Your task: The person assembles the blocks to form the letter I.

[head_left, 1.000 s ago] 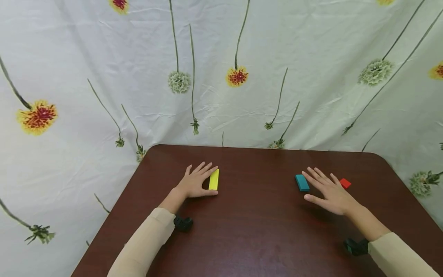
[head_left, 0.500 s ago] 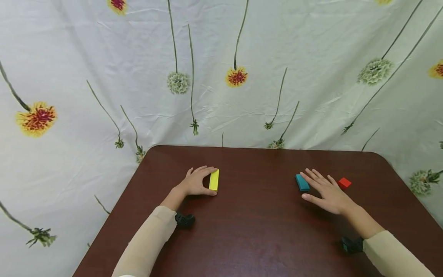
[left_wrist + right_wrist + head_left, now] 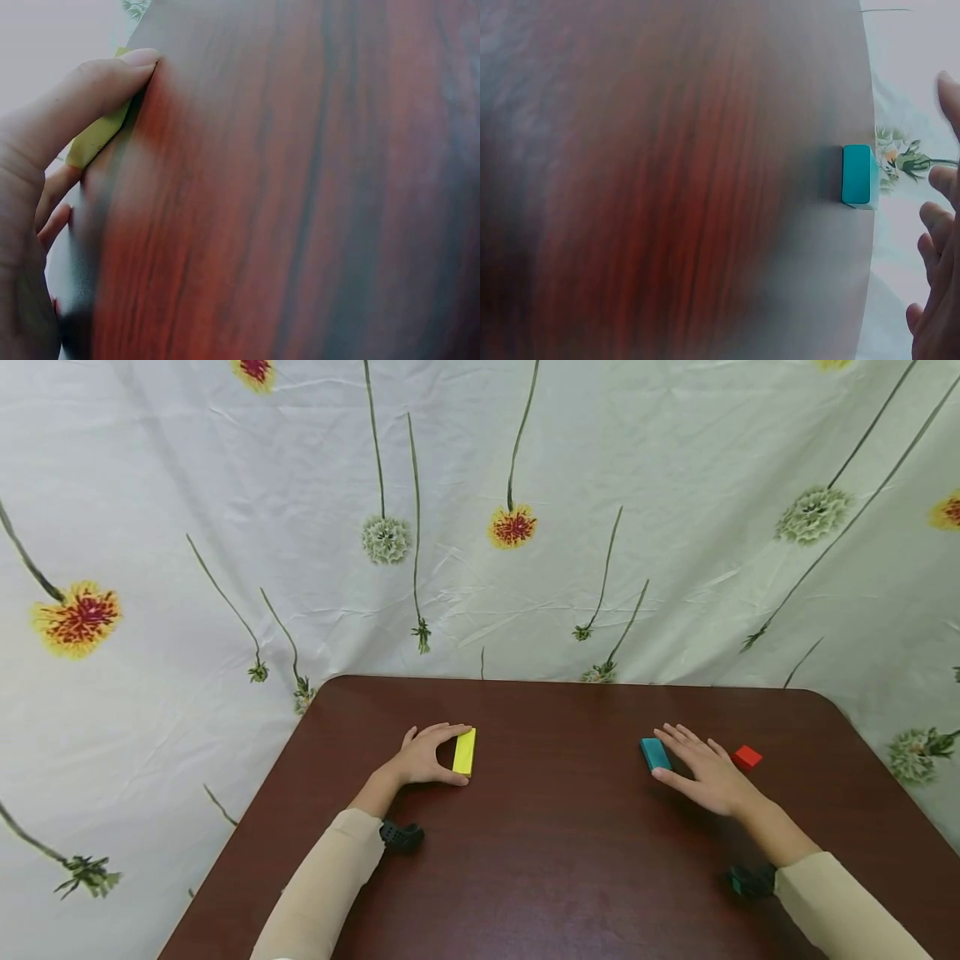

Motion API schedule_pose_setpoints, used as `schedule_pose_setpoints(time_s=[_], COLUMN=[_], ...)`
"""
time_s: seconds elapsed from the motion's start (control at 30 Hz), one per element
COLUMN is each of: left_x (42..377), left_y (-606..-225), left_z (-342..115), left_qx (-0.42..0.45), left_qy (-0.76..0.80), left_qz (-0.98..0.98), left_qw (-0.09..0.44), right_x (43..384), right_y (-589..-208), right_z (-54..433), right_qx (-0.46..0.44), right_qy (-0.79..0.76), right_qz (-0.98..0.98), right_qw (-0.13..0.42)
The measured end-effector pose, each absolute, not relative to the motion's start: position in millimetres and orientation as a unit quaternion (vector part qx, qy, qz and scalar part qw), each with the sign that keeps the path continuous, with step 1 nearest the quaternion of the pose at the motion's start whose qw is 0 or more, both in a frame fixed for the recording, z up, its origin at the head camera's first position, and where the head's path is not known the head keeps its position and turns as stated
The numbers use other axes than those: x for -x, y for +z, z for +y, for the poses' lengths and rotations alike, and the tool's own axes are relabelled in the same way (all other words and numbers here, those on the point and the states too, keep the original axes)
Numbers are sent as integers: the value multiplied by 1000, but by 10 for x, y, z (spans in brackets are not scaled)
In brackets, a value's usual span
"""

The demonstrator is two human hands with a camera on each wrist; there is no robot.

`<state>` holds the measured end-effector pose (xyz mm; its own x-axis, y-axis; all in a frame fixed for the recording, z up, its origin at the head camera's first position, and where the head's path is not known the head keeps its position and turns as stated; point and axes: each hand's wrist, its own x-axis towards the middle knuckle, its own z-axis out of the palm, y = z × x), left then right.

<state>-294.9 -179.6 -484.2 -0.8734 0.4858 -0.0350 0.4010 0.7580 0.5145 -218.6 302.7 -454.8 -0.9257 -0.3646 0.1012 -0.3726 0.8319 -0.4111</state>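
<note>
My left hand (image 3: 422, 761) pinches a yellow rectangular block (image 3: 465, 753) between thumb and index finger, one at each end of its length. In the left wrist view the thumb lies against the near end of this yellow block (image 3: 96, 141). On the right, a blue-green rectangular block (image 3: 655, 754) lies on the table. Over its right side hovers my right hand (image 3: 708, 779), fingers spread and thumb near the block's front edge. The right wrist view shows a space between those fingers and the blue-green block (image 3: 857, 175).
A small red block (image 3: 747, 757) sits just right of my right fingers. Everything lies on a dark brown wooden table (image 3: 555, 827) with rounded far corners. Behind its far edge hangs a white cloth (image 3: 315, 468) printed with flowers.
My left fingers have drawn in onto the ends of the yellow block. The right hand has moved slightly left, its thumb nearing the blue-green block, and more of the red block shows.
</note>
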Motion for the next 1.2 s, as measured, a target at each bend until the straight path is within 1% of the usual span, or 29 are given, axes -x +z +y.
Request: schedule_pose_setpoints(time_s=[0.43, 0.57, 0.77, 0.87, 1.2], left_x=[2952, 2953, 2950, 2942, 2932], left_y=[-4860, -4864, -4875, -4874, -4866], left_z=[-1803, -1801, -1806, -1806, -1812], left_qx=[-239, -239, -237, -237, -235], left_qy=[254, 255, 258, 260, 255], left_qz=[934, 934, 933, 932, 934], left_qw=[84, 82, 83, 84, 81], right_x=[2296, 2320, 2321, 2318, 2353], right_y=[-4656, -4709, -4759, -4784, -4853], right_z=[3012, 3010, 3017, 3025, 3040], right_qx=[-190, -192, -204, -204, -180], right_qy=[278, 282, 282, 287, 322], right_qz=[-942, -939, -936, -934, -929], right_qw=[14, 24, 59, 66, 42])
